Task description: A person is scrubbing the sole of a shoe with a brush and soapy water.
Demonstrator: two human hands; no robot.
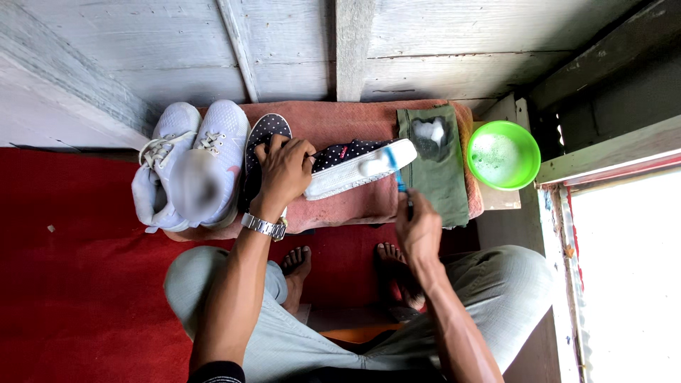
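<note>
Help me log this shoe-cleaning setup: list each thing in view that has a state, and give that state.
Polka-dot shoe: on its side, white sole foamy, held by left hand.
Brush: gripped in right hand, bristles at the sole.
Green bowl: holds sudsy water.
Green cloth: spread flat, wet patch with foam.
White sneakers: paired, laced, untouched.
Second polka-dot shoe: lying under the left hand.

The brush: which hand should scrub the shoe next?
Probably the right hand: it grips the brush, whose head touches the soapy white sole of the dotted shoe. The left hand is busy holding that shoe steady.
</note>
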